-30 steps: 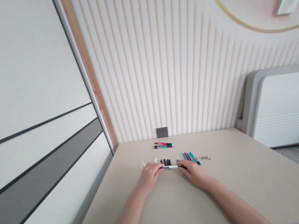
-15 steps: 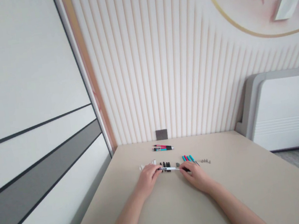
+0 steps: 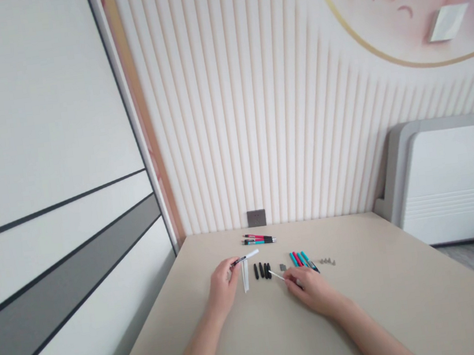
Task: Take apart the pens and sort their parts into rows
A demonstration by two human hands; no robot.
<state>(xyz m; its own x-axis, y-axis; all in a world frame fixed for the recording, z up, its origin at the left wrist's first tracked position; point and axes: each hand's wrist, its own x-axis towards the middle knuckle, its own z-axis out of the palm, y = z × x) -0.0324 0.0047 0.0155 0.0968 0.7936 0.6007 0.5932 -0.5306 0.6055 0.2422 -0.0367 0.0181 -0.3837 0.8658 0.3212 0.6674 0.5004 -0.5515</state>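
Pinched in my left hand [image 3: 221, 285] is a white pen barrel [image 3: 251, 254] with a black clip end, tilted up to the right. My right hand [image 3: 311, 286] has its fingers closed on a thin white pen refill [image 3: 276, 275] that points left; its other end is hidden. Several black rubber-like grips [image 3: 262, 271] lie in a row between the hands. Thin whitish sticks [image 3: 245, 278], probably refills, lie beside my left hand. Coloured pen barrels [image 3: 299, 259] in blue and red rest just beyond my right hand.
Red and blue pens [image 3: 258, 239] lie farther back on the beige table [image 3: 279, 335]. Small grey pieces [image 3: 282, 267] sit right of the black grips, and small metallic cone-like parts [image 3: 327, 261] at the far right. A dark wall socket [image 3: 257, 218] is behind.
The white barrel and the refill, in line between my hands before, are now apart. My left hand has moved left with the barrel tilted up; my right hand holds the refill lower.
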